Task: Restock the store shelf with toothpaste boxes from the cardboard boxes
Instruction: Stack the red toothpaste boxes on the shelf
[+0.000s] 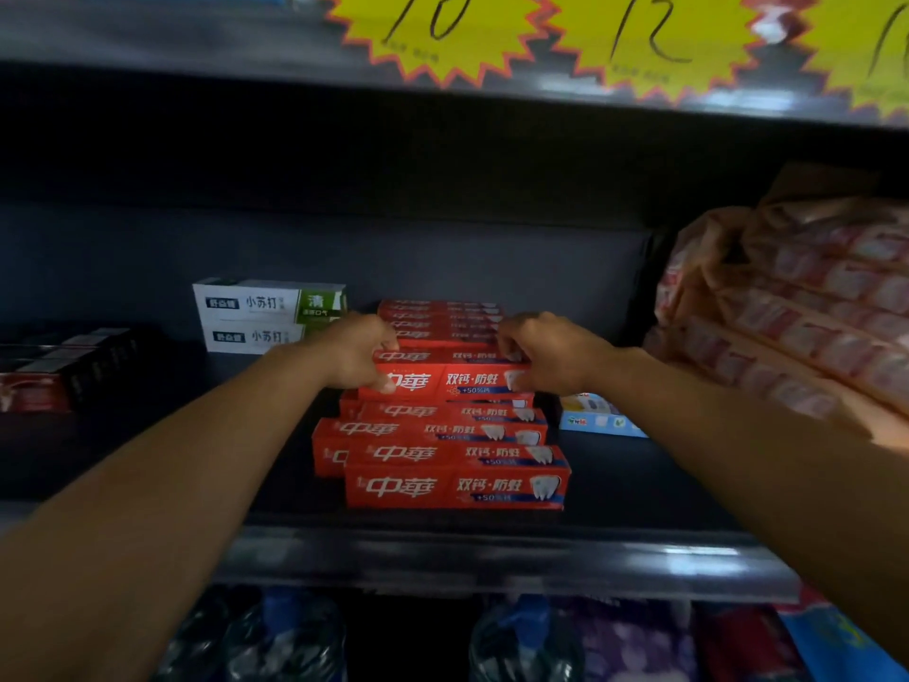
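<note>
A red toothpaste box (445, 376) lies on top of a stack of several red toothpaste boxes (455, 484) on the dark shelf (492, 558). My left hand (356, 359) grips the top box at its left end. My right hand (546, 354) grips its right end, fingers curled over the top edge. Behind it stands a further stack of red boxes (442, 319) against the back of the shelf. No cardboard box shows clearly.
White and green toothpaste boxes (268, 315) stand at the back left, dark boxes (59, 371) at far left. A small blue box (597, 418) lies right of the stack. Pink wrapped packs (806, 307) fill the right side. Yellow price tags (659, 41) hang above; water bottles (526, 642) stand below.
</note>
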`<state>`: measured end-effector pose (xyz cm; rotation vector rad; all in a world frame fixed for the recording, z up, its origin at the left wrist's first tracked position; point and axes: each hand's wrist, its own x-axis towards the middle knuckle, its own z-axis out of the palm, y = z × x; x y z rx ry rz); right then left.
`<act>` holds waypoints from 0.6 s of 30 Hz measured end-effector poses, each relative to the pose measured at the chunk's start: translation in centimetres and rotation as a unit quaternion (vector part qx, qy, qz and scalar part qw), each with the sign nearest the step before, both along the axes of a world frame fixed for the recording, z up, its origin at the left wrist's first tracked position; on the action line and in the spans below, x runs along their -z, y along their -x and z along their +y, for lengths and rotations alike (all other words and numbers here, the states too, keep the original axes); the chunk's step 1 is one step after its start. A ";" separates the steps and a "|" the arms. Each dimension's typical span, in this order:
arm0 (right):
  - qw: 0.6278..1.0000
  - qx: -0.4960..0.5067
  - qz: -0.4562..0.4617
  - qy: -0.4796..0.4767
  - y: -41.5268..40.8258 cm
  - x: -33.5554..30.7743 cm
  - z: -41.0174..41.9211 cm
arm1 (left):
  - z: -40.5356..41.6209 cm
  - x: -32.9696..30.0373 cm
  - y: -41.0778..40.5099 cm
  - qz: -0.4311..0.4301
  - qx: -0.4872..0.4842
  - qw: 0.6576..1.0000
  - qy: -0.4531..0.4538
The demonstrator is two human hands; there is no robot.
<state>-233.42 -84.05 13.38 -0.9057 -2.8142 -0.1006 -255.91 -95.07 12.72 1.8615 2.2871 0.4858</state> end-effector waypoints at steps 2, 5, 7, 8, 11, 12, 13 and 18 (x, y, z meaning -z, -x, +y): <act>1.000 -0.001 0.001 0.002 0.2 0.1 0.1 | 0.3 0.2 0.1 -0.001 -0.003 1.000 -0.001; 1.000 -0.001 -0.002 -0.005 0.3 0.2 0.4 | 0.5 0.1 0.3 0.010 -0.003 1.000 0.001; 1.000 -0.005 -0.004 -0.005 0.4 0.2 0.5 | 0.4 -0.1 0.5 0.021 -0.004 1.000 -0.005; 1.000 -0.008 -0.005 -0.007 0.4 0.2 0.5 | 0.3 -0.2 0.5 0.027 -0.005 1.000 -0.010; 1.000 -0.014 -0.004 -0.022 0.4 0.4 0.5 | -0.1 -0.5 0.6 0.049 -0.011 0.998 -0.026; 1.000 -0.013 -0.005 -0.027 0.5 0.5 0.5 | -0.1 -0.6 0.6 0.057 -0.016 0.998 -0.033; 0.999 -0.011 -0.006 -0.033 0.6 0.5 0.5 | -0.2 -0.7 0.6 0.065 -0.020 0.997 -0.039; 0.998 -0.008 -0.015 -0.063 1.1 0.6 0.7 | 0.0 -0.6 0.9 0.088 -0.023 0.995 -0.045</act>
